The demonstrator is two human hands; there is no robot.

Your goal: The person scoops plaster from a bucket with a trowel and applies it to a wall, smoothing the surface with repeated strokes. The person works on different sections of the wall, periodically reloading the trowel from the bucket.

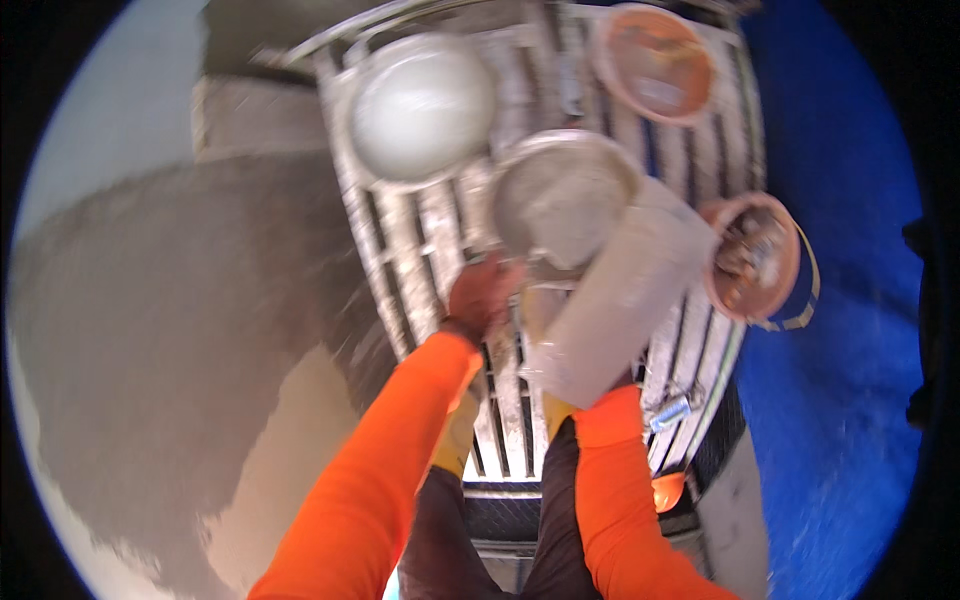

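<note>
A grey bucket (555, 195) with pale grey material inside stands mid-platform. A long, pale grey, flat bag-like piece (620, 290) slants across its lower right side, down toward my right forearm. My right hand (618, 380) is at the lower end of this piece, mostly hidden by it, its fingers out of sight. My left hand (485, 290) is just below and left of the grey bucket; its fingers are blurred, and I cannot tell what, if anything, they hold.
Underfoot is a white slatted platform (395, 235) with a white round tub (420, 110), an orange bucket (655, 65), another orange bucket (750, 260) with a handle, and a small metallic item (668, 413). A mottled grey wet-looking surface (160, 330) lies left, blue sheeting (830, 400) right.
</note>
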